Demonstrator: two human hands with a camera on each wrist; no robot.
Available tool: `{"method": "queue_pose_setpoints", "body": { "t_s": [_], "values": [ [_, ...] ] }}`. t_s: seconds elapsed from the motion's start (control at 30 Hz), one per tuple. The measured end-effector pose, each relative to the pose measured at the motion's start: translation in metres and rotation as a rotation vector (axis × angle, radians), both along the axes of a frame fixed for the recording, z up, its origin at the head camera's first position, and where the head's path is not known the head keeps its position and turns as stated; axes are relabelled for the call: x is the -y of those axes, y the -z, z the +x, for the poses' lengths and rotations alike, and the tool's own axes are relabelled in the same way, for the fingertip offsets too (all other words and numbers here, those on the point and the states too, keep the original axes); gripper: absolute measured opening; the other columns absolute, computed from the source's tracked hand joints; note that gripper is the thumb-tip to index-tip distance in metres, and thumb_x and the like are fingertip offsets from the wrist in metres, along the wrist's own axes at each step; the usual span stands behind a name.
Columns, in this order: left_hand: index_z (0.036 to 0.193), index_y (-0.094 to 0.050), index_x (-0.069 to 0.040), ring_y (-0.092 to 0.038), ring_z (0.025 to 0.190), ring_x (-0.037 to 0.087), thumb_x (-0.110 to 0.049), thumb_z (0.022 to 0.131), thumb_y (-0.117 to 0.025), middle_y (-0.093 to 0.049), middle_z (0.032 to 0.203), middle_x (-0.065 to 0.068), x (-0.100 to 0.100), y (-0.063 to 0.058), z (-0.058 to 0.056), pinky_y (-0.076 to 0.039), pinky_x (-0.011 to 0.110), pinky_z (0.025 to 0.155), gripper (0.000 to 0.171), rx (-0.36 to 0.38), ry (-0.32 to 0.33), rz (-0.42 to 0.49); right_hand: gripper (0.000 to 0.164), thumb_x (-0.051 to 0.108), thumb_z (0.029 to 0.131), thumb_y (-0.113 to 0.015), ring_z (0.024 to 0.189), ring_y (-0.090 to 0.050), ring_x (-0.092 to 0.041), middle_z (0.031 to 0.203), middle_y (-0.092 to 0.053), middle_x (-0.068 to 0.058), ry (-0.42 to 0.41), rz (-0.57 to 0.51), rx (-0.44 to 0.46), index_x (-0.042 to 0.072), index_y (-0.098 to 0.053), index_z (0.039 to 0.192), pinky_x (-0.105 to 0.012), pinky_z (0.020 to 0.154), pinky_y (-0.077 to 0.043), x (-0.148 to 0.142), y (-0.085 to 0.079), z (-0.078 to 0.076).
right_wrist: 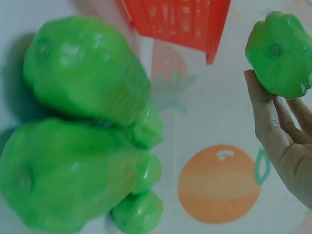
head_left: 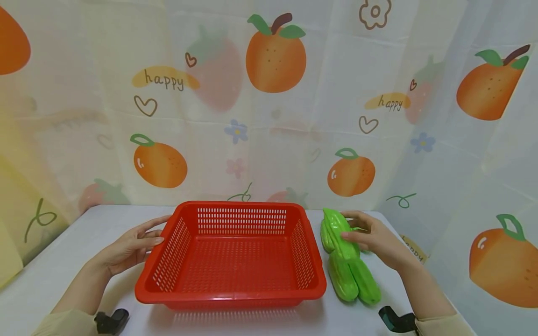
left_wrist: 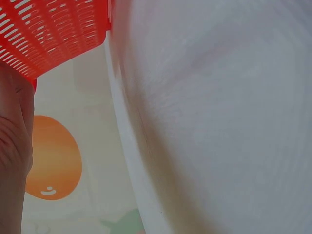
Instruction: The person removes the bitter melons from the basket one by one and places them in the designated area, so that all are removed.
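Observation:
A red slotted plastic basket [head_left: 235, 298] stands in the middle of the table, with nothing inside it. At its left rim is my left hand [head_left: 132, 245], fingers extended and fingertips right at the outer edge. Beside the basket's right side lie several long, glossy green vegetables [head_left: 364, 282], with lobed ends in the right wrist view. My right hand [head_left: 374, 235] holds one long green vegetable [right_wrist: 280, 56] between thumb and fingers, over the others. In the left wrist view, the basket's slotted wall [left_wrist: 58, 36] is above my left hand [left_wrist: 12, 131].
A white cloth covers the table [head_left: 54, 261]. Behind it hangs a curtain [head_left: 294, 121] printed with oranges, strawberries and hearts. Black wrist mounts [head_left: 111, 321] show at both sleeves.

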State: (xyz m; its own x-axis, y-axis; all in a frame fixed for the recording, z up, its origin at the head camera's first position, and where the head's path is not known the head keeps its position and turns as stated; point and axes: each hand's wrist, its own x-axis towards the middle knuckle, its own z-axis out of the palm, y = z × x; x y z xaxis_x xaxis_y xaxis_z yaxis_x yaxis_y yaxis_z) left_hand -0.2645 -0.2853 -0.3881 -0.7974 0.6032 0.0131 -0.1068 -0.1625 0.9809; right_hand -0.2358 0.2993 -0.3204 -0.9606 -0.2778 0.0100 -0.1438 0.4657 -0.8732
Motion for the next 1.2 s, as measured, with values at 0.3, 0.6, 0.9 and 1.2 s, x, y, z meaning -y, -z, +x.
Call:
{"method": "queue_pose_setpoints", "body": {
  "t_s": [0.3,0.6,0.9,1.2],
  "values": [
    [0.144,-0.039,-0.034,-0.071,0.105,0.011,-0.005,0.105,-0.037,-0.07,0.121,-0.007,0.0,0.0,0.0,-0.059,0.034,0.091,0.049,-0.008,0.003,-0.001,0.061,0.028,0.093,-0.067,0.116,-0.056,-0.019,0.139,-0.046,-0.019,0.013,0.021,0.047,0.013,-0.041,0.146,-0.04,0.094,-0.052,-0.023,0.005,0.001],
    [0.145,-0.038,-0.032,-0.071,0.105,0.011,-0.003,0.105,-0.036,-0.069,0.122,-0.007,0.0,0.001,-0.001,-0.059,0.033,0.091,0.05,-0.019,0.025,0.015,0.066,0.031,0.093,-0.066,0.114,-0.057,-0.015,0.141,-0.045,-0.021,0.025,0.096,0.091,0.01,-0.036,0.148,-0.037,0.092,-0.054,-0.041,0.009,0.005],
    [0.145,-0.038,-0.033,-0.071,0.105,0.011,-0.003,0.105,-0.035,-0.07,0.122,-0.007,0.001,0.003,-0.002,-0.059,0.033,0.091,0.05,-0.023,0.031,0.021,0.071,0.026,0.094,-0.065,0.109,-0.059,-0.014,0.138,-0.046,-0.024,0.009,0.096,0.144,0.004,-0.029,0.151,-0.038,0.089,-0.054,-0.058,0.016,0.007],
    [0.146,-0.038,-0.032,-0.071,0.105,0.011,-0.002,0.105,-0.034,-0.07,0.122,-0.007,0.001,0.002,-0.001,-0.059,0.033,0.091,0.051,-0.026,0.035,0.023,0.073,0.027,0.092,-0.067,0.113,-0.058,-0.019,0.14,-0.045,-0.027,0.024,0.133,0.212,0.0,-0.032,0.149,-0.04,0.087,-0.056,-0.069,0.022,0.01]
  ]
}}
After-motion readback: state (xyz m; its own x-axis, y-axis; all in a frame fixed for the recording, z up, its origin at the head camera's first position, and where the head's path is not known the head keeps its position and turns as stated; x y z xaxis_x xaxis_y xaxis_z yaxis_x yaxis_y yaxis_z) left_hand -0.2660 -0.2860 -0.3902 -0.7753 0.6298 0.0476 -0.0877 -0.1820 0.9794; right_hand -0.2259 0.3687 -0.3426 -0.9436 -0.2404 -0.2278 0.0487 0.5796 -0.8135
